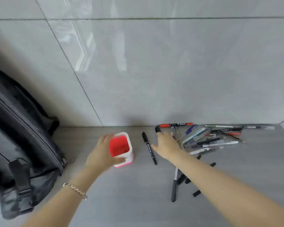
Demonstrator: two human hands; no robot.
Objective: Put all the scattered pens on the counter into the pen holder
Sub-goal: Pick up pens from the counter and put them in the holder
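Pens [208, 141] lie piled right of the empty pen holder [121, 149], gripped by the left hand [102, 154]; the right hand [167, 145], fingers spread, is poised for a first pick-up.

We lose the bag [18, 145] past the left edge, its lower part smeared by blur. The right hand [167, 145] and forearm cover part of the pen pile [210, 140]; whether its grip holds a pen, we cannot tell. The left hand [103, 153] hides the holder's [121, 148] near left side.
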